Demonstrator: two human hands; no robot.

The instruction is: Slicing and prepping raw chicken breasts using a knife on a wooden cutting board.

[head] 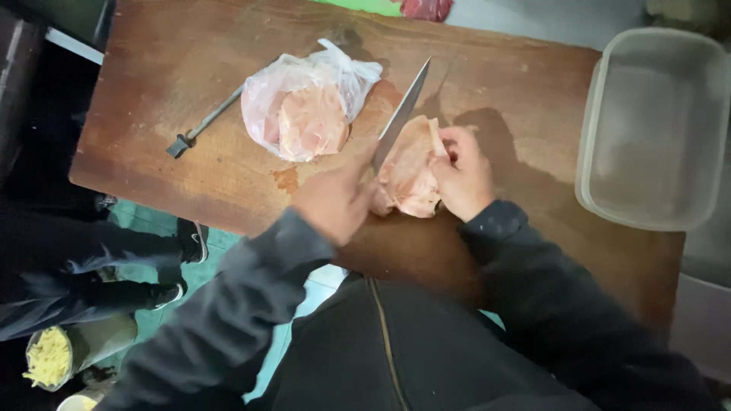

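A clear plastic bag of pale pink meat is seen knotted on the wooden board, left of the knife. No labels, signs or screens are shown.

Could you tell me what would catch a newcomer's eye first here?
The long knife in the left hand, slanting over the raw chicken piece that the right hand steadies mid-board. Beside it, on the left, lies a plastic bag of chicken; an empty clear tub sits far right.

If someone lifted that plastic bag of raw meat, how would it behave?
The plastic bag would probably sag, since its thin film is crumpled around soft pink meat. It likely feels heavy for its size. It may be slippery; a wet stain marks the wooden board beside it.
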